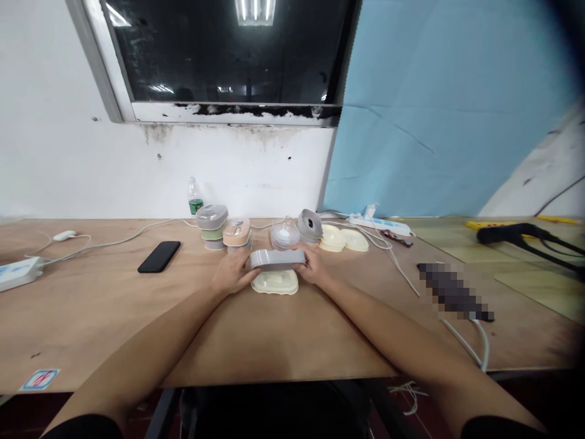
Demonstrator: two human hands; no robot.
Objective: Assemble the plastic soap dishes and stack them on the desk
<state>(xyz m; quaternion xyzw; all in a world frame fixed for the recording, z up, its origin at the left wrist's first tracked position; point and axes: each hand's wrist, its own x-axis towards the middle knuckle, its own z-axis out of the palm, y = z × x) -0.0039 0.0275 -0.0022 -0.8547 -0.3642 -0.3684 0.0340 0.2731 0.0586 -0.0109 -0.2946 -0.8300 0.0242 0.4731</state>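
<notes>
Both my hands hold a grey plastic box part with rounded corners (278, 258), one at each end. My left hand (233, 270) grips its left end and my right hand (313, 264) its right end. Just below and nearer to me, a cream plastic piece (274, 282) lies flat on the table. Behind my left hand stand a stack of grey and green boxes (212, 228) and a peach-coloured box (237, 231). Past the held part are clear round covers (284, 233), a grey box shell standing on its side (309, 224) and several cream pieces (333, 238).
A black phone (159, 256) lies to the left on the wooden table (114, 317). A plastic bottle (194, 196) stands against the wall. White cables (402, 271) run across the right side from a power strip (381, 224). A black strap-like object (521, 235) is at far right.
</notes>
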